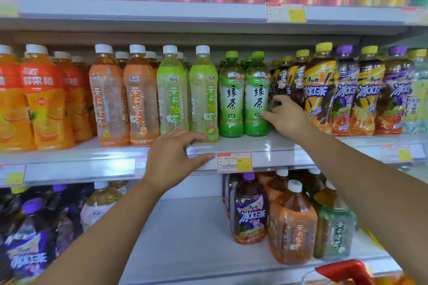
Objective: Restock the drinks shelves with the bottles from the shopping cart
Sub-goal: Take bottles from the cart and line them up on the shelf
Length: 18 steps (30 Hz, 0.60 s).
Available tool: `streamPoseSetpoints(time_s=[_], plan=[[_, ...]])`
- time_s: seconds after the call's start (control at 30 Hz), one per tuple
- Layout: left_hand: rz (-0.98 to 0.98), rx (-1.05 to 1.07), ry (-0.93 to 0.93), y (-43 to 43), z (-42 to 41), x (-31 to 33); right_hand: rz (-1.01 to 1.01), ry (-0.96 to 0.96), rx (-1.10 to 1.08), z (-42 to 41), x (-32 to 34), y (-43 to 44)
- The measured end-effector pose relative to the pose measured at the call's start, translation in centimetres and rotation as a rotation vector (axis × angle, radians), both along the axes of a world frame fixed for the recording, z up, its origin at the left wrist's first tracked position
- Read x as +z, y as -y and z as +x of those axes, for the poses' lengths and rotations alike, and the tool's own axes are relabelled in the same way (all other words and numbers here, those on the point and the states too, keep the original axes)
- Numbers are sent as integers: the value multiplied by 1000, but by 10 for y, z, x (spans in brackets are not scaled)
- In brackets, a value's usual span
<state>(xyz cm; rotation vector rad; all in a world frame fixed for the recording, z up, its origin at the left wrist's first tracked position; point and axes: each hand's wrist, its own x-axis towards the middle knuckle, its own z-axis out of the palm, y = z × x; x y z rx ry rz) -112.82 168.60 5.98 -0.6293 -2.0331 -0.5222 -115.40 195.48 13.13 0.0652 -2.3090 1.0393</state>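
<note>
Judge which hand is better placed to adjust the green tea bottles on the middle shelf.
Right. The right hand is up against the right green tea bottle; the left hand sits lower at the shelf edge, holding no bottle.

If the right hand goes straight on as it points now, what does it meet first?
Most likely the green tea bottle beside it; the right hand seems almost on its label, but depth is unclear.
</note>
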Motion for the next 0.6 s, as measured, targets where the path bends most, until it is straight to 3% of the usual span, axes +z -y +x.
streamPoseSetpoints(time_s=[0.1,0.17,0.23,0.4,0.53,0.6], plan=[[39,-63,-38,1,13,-7,48,-267,62,44,-13,-3],[50,-126,-67,-5,33,-21,115,-277,150,71,-30,-6],[53,-242,43,-15,57,-45,183,-143,216,97,-51,-12],[24,-519,550,-31,107,-116,357,339,378,157,-102,-23],[-63,-601,845,-39,133,-162,551,645,438,183,-150,-23],[-138,-552,930,-44,139,-176,651,663,352,186,-173,-22]])
